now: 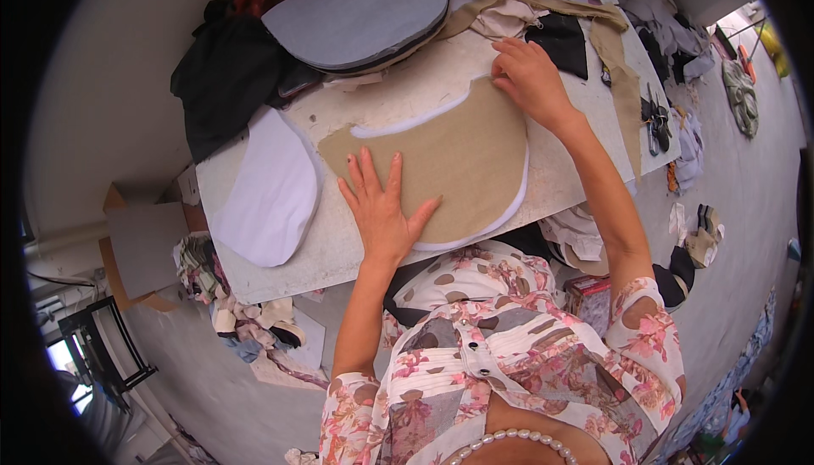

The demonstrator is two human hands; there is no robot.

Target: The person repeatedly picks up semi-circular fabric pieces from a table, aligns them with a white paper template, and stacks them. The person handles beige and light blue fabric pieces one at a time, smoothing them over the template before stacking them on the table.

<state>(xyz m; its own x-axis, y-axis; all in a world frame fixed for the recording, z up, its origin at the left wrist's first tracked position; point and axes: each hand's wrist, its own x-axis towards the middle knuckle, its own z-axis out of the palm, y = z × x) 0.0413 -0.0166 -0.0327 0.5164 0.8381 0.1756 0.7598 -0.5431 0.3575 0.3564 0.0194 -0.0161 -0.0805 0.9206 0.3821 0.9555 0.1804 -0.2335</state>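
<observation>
A tan curved cloth piece [458, 166] lies on top of a white piece [509, 214], whose edge shows along the lower right rim and the inner curve. My left hand [381, 210] rests flat on the tan cloth's left part, fingers spread. At the cloth's upper right corner is my right hand [534, 80], its fingers bent and thumb close to the edge; whether it pinches the cloth is hidden. Left of these, a separate white curved piece [270, 191] lies on the worktable [331, 261].
A stack of grey-topped cut pieces [369, 13] stands at the back, beside black cloth [222, 83]. Tan strips [620, 83] trail down the right side near scissors [655, 121]. A cardboard box [146, 242] and cloth scraps [254, 325] sit on the floor at left.
</observation>
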